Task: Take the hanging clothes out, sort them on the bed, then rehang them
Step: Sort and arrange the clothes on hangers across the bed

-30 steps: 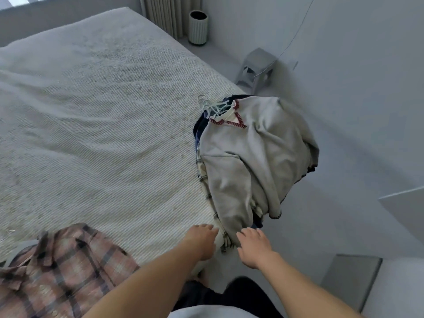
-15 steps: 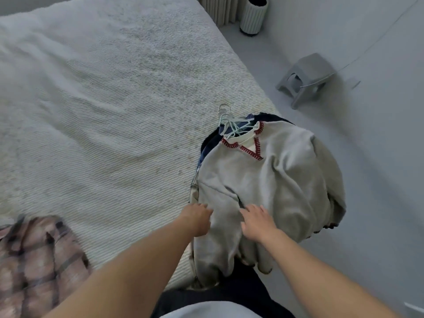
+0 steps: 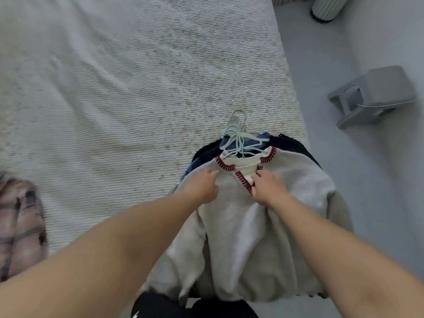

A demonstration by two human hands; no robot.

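Sweater pile at bed corner, both hands on collar

Item: grey sweater (image 3: 241, 226) with red-stitched V-neck, topmost on a pile of dark garments (image 3: 296, 145) at the near right corner of the bed (image 3: 114, 88), its hem draped over the edge. Hangers (image 3: 238, 138): pale bundle, hooks together, lying just beyond the collar. Left hand (image 3: 202, 187): fingers curled, pinching fabric left of the neckline. Right hand (image 3: 268, 189): fingers curled, gripping the collar's right side. Plaid shirt (image 3: 20, 226): bed's near left edge, well apart. Grey stool (image 3: 376, 92): on floor to the right
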